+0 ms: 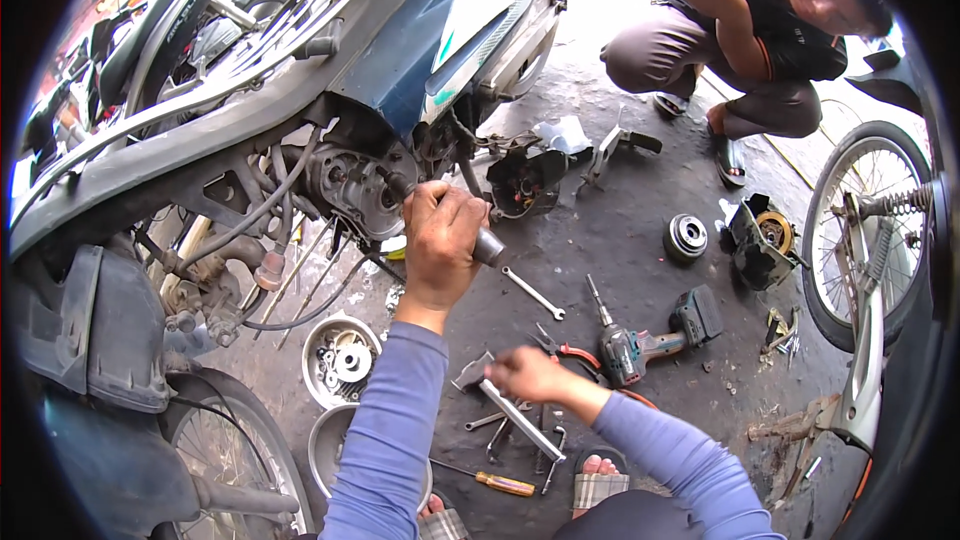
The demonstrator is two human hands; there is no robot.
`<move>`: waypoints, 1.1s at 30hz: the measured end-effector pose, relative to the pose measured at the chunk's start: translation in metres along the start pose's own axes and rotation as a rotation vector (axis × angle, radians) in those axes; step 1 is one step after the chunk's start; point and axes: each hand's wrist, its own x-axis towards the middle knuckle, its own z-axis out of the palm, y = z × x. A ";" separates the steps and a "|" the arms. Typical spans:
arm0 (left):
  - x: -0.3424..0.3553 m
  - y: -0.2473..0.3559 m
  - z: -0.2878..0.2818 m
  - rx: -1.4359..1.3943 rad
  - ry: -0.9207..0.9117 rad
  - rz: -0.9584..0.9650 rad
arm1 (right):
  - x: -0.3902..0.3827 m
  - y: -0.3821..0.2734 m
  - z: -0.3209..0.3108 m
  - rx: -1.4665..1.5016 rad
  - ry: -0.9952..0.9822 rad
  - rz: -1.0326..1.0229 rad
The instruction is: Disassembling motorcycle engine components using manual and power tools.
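Across a dark, stained floor (pixel 630 230), worked beside a blue-panelled motorbike (pixel 395 60), opposite a squatting co-worker (pixel 760 60). Had the left hand (pixel 443 240) clamped on a dark cylindrical tool (pixel 491 248) at the opened engine housing (pixel 350 175) — could not tell whether firmly seated there or only resting against it. Had the right hand (pixel 532 377) at the head end of a pale-handled hammer (pixel 525 423), too blurred to tell closed on it or just above.

Risked, by judgement, a sideways slip of the tool from any off-line push on its butt, and with it a marred housing or scraped knuckles, given so near a grip to hard edges. Risked also knocking the bowl (pixel 307 368) of small parts (pixel 350 362) beside the left forearm (pixel 385 420), through a careless swing of the elbow — and losing pieces on the floor.

Aimed the tool's tip up and left into the housing, with its butt to the lower right and its long axis slanting between. Saw the hammer on a similar slant, handle end lower right.
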 end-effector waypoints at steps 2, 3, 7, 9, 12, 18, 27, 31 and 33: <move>0.000 0.001 -0.001 -0.007 -0.021 -0.018 | -0.013 -0.042 -0.033 0.596 0.181 -0.008; 0.000 0.001 0.000 0.004 -0.015 -0.028 | -0.018 -0.063 -0.051 0.754 0.249 -0.054; 0.002 0.002 0.007 0.058 0.004 -0.075 | -0.015 -0.140 -0.084 0.787 0.272 -0.012; -0.002 0.006 0.009 0.053 -0.008 -0.129 | -0.007 -0.158 -0.086 0.757 0.400 0.057; -0.010 0.020 0.008 0.065 0.286 -0.590 | -0.001 -0.157 -0.092 0.668 0.517 -0.068; -0.014 0.031 0.005 -1.607 0.529 -1.215 | 0.000 -0.139 -0.092 -0.081 0.708 -0.612; 0.003 0.002 0.011 -1.996 0.497 -1.183 | 0.004 -0.150 -0.104 -0.027 0.587 -0.281; 0.014 0.004 0.018 -1.764 0.512 -1.273 | 0.014 -0.142 -0.104 -0.213 0.786 -0.668; 0.013 0.005 0.020 -1.618 0.584 -1.289 | 0.012 -0.142 -0.108 0.597 0.356 -0.220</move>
